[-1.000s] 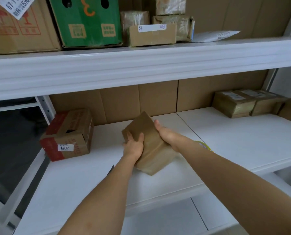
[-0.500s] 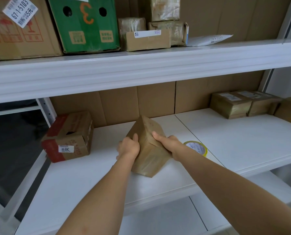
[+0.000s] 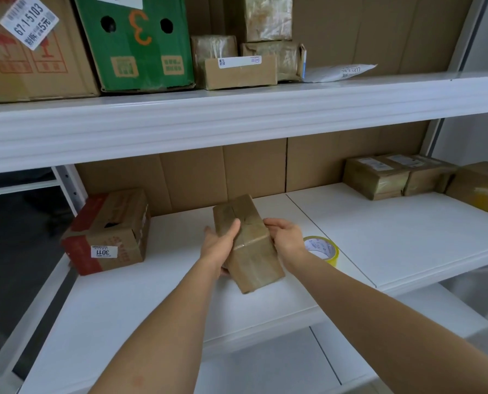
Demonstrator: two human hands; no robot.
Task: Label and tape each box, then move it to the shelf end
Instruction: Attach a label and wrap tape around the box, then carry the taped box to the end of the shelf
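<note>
Both forearms reach forward over the middle shelf (image 3: 407, 228). The left hand (image 3: 218, 247) grips the left side of the small brown box (image 3: 248, 245), thumb laid over its top face, other fingers hidden behind and under the box. The right hand (image 3: 286, 237) clasps the box's right side, fingers curled against it; fingertips hidden by the box. The box is tilted, far end raised, and sits over the shelf near its front edge, left of the panel seam; whether its lower corner touches the shelf can't be told. It is wrapped in shiny clear tape.

The roll of yellow tape (image 3: 322, 250) lies flat on the shelf just right of the right wrist, partly covered by it.

A red-and-brown carton (image 3: 109, 231) with a white number sticker stands toward the shelf's left end, its top slot dark, contents unseen. Taped parcels (image 3: 393, 177) sit at the back right; the farthest right is cut off by the frame.

The upper shelf (image 3: 237, 115) holds a green carton (image 3: 134, 44), a large brown carton (image 3: 24, 52) cut off at left, and small parcels (image 3: 242, 64); labels are too blurred to read.
</note>
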